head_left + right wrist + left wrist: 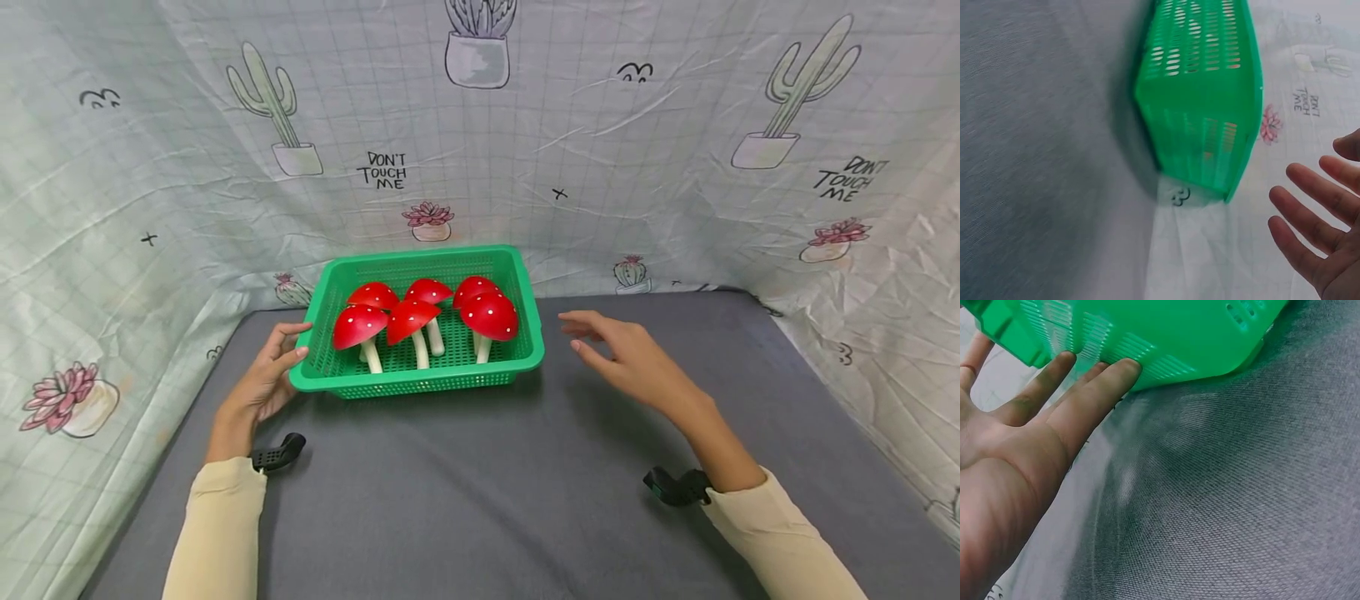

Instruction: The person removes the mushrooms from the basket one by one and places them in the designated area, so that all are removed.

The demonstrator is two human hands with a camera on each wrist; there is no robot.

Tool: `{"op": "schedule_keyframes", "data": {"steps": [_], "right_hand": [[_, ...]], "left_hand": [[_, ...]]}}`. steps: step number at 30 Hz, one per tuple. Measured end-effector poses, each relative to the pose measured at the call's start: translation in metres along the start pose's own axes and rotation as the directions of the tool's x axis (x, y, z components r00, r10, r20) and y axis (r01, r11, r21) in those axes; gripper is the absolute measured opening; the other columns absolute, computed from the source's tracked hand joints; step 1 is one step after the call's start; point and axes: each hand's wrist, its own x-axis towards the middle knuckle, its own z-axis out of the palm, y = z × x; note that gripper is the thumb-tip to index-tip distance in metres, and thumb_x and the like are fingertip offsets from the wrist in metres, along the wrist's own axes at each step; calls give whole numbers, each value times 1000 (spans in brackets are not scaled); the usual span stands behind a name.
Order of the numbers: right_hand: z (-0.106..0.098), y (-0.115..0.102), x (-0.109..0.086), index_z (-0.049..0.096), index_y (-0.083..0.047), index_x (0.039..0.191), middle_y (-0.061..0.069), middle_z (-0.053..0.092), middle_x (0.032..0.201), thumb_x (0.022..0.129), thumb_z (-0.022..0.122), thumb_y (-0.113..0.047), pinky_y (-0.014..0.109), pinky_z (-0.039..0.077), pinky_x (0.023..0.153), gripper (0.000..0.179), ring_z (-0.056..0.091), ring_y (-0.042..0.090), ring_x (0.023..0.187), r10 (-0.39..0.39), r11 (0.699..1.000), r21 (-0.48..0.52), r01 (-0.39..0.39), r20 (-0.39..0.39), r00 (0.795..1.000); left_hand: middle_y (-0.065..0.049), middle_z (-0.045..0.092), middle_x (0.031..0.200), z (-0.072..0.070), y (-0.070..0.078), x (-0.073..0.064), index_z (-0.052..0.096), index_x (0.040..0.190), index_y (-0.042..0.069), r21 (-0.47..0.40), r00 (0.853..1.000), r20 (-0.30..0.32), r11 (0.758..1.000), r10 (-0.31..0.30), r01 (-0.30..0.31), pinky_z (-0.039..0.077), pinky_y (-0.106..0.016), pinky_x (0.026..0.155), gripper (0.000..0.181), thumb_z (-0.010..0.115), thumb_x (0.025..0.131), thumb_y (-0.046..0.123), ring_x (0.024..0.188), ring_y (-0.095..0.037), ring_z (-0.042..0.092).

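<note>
A green plastic basket (417, 385) with slotted walls sits on the dark grey cloth. Inside it stand several toy mushrooms (489, 317) with white-dotted red caps and pale stems. My left hand (264, 372) is at the basket's left end, thumb and forefinger at the rim. In the left wrist view, its other fingers stretch out straight against the slotted wall. Off the basket's right end, my right hand (622, 354) hovers with fingers spread and nothing in it. The right wrist view shows that hand (1329, 219) apart from the basket.
Dark grey cloth (450, 492) covers the tabletop. A pale printed fabric (555, 142) with cactus drawings hangs behind the basket and along both sides. The basket's far rim lies close to this backdrop. Black wrist cameras (279, 452) sit at both cuffs.
</note>
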Motion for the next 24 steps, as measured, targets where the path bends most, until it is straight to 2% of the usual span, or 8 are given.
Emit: {"op": "schedule_keyframes", "data": {"steps": [4,9,16,24], "right_hand": [[0,-3,13,61,-12,137,5,66,133,103,60,-19,47,54,93,34,67,21,113,-35,999,34,35,-16,999],[-2,-3,31,67,-13,130,3,68,128,103,61,-21,47,54,93,29,68,20,110,-53,997,58,54,-25,998],[-2,-2,58,66,-10,131,5,69,128,101,65,-20,48,53,97,32,68,21,112,-62,993,105,55,64,996],[-5,-4,86,66,-4,131,14,68,129,94,75,-15,47,52,98,40,66,32,115,-83,992,111,66,151,985]], "left_hand": [[-8,30,138,-2,0,0,42,134,21,27,1000,5,1000,-4,3,60,-35,71,34,43,107,0,100,-18,65],[-9,33,138,-4,1,3,42,136,21,55,1000,29,998,-6,5,60,-35,72,37,45,106,0,102,-17,65],[-6,34,142,-3,1,5,49,139,19,10,998,53,1000,-24,23,60,-32,74,39,44,106,-2,100,-17,67],[-8,13,152,0,3,2,52,134,21,19,999,10,999,-35,35,59,-29,70,33,46,107,3,93,-14,66]]}}
